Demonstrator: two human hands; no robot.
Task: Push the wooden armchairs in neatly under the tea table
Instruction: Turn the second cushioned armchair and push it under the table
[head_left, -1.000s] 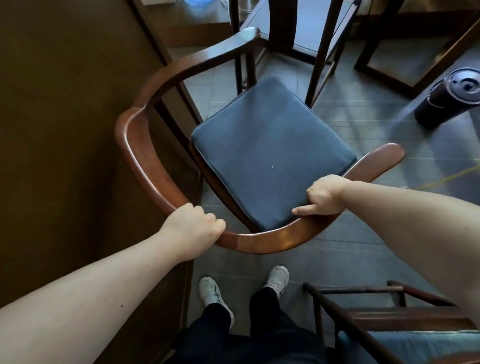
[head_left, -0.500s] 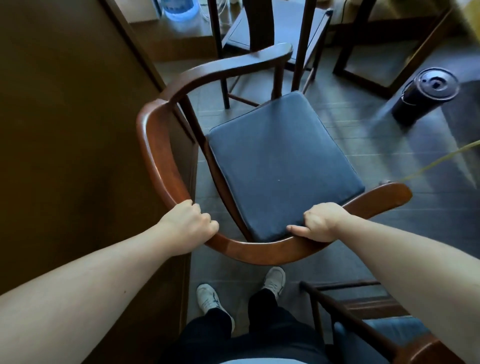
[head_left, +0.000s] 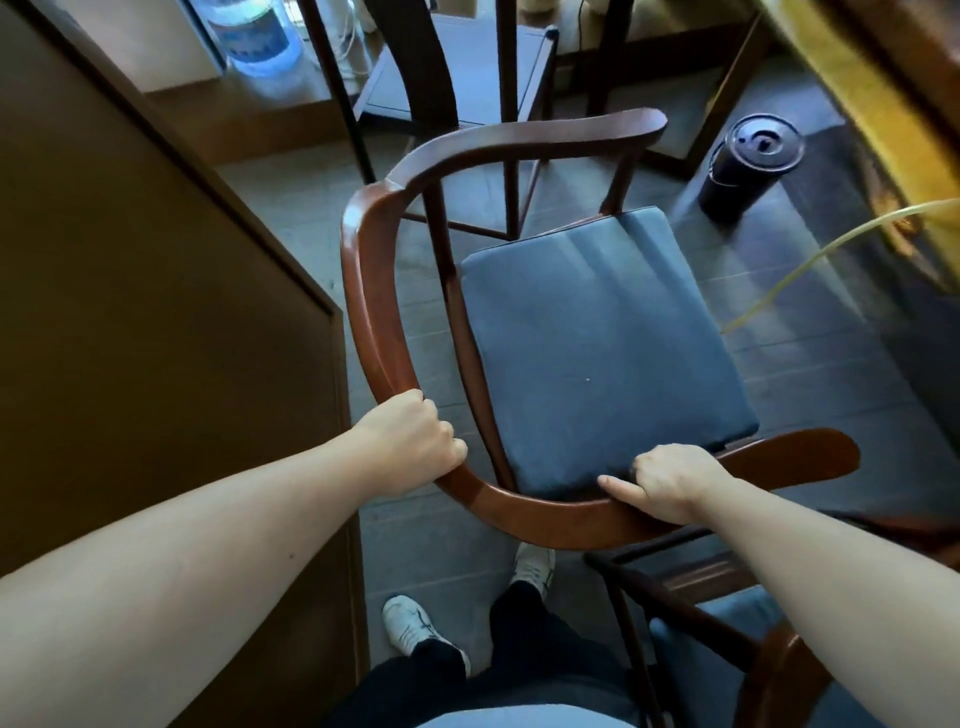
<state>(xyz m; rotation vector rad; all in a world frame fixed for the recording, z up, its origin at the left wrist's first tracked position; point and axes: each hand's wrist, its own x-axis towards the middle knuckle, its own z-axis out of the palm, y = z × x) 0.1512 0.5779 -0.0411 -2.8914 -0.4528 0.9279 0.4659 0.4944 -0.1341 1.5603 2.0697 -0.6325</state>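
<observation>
A wooden armchair (head_left: 374, 291) with a curved reddish-brown back rail and a dark blue seat cushion (head_left: 597, 353) stands in front of me on the tiled floor. My left hand (head_left: 410, 447) is closed around the rail on its left side. My right hand (head_left: 670, 480) grips the rail on the right, index finger stretched along the wood. The tea table (head_left: 893, 67) shows as a thick yellowish wooden edge at the top right, apart from the chair's front.
A tall brown cabinet (head_left: 156, 312) runs along the left, close to the chair. A second armchair (head_left: 727, 613) sits at the lower right. A dark cylindrical bin (head_left: 743, 161), a dark chair frame (head_left: 467, 78) and a water jug (head_left: 254, 31) stand beyond. My feet are below.
The chair has swung clockwise, its open front turning toward the right and the table edge coming into view. Both hands keep their grip on the back rail.
</observation>
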